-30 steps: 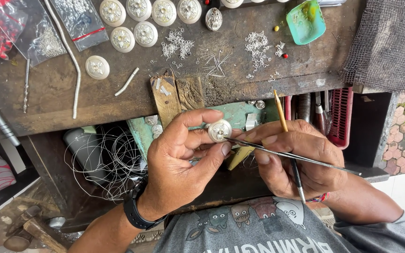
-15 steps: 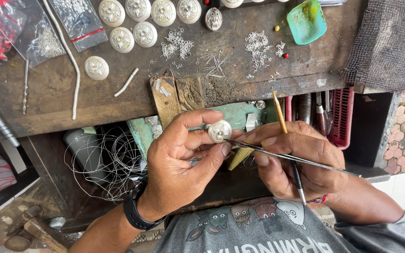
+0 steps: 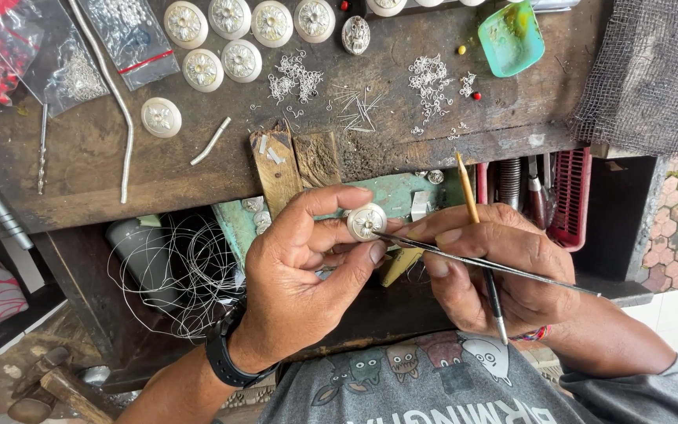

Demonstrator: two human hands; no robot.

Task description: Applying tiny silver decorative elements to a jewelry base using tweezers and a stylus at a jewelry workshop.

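I watched my left hand (image 3: 300,275) pinch a round, embossed silver disc (image 3: 366,221) between thumb and fingertips just below the bench edge, while my right hand (image 3: 496,263) gripped thin steel tweezers (image 3: 480,263) and a yellow-handled brush (image 3: 476,235), tips touching the disc; steadiness looked essential. Beyond lay tangled fine wire (image 3: 174,275), then the scarred wooden bench (image 3: 88,149) with matching discs (image 3: 202,69) and tiny silver curls (image 3: 429,78).

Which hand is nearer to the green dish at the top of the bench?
Right. The right hand, holding tweezers and a brush, sits almost directly below the green dish; the left hand, pinching the round silver piece, is farther off to the dish's lower left.
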